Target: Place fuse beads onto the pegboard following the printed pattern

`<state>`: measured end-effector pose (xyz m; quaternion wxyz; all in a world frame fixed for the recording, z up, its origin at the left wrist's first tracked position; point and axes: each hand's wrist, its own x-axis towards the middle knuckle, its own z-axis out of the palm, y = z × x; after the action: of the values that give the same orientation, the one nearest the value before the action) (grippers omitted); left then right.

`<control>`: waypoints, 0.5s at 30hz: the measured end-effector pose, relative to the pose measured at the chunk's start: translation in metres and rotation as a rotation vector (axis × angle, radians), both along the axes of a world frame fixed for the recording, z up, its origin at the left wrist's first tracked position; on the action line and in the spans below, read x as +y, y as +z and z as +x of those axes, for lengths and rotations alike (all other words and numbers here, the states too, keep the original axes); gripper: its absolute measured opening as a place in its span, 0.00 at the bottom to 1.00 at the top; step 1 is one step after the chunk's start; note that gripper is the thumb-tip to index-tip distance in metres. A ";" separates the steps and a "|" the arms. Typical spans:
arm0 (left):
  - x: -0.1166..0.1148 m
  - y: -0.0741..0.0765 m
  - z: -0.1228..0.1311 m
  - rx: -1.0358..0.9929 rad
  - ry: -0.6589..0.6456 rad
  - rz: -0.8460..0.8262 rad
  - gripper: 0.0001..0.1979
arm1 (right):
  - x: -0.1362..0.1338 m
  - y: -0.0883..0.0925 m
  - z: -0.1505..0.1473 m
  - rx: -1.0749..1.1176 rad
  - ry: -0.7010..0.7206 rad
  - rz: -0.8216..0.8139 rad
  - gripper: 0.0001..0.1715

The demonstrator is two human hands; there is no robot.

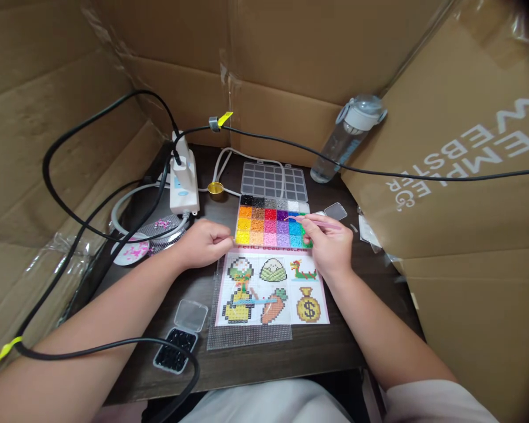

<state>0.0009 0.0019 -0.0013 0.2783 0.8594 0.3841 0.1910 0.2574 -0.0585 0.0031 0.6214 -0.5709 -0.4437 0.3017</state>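
Observation:
My right hand [330, 241] pinches a pair of pink tweezers [321, 222]. The tweezers' tip points left, over the purple beads in a clear compartment box [237, 226] full of small coloured beads. My left hand [208, 242] is curled into a fist by the box's left edge; no object shows in it. In front of the box lies a printed bead pattern sheet [288, 294] with an egg, a dragon, a carrot and a money bag. A clear pegboard [251, 338] sits against it, its near edge showing. What lies at the tweezers' tip is too small to tell.
A small case of black beads [175, 351] stands open at front left. Pink beads [134, 252] lie behind my left forearm. A power strip [184, 191], loose black cables [291, 141] and a water bottle [348, 138] are farther back. Cardboard walls [273, 64] surround the table.

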 end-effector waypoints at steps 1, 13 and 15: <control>0.000 0.000 0.000 -0.002 -0.002 0.003 0.18 | 0.000 0.000 0.000 -0.011 0.005 -0.002 0.11; -0.002 0.002 0.001 0.007 -0.007 0.022 0.17 | -0.015 0.004 -0.021 -0.049 0.243 -0.116 0.05; -0.002 0.001 0.001 0.003 -0.007 0.025 0.17 | -0.021 0.003 -0.029 -0.059 0.369 -0.140 0.04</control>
<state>0.0019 0.0003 -0.0006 0.2676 0.8645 0.3788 0.1937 0.2283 -0.0794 0.0060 0.5010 -0.5306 -0.5368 0.4236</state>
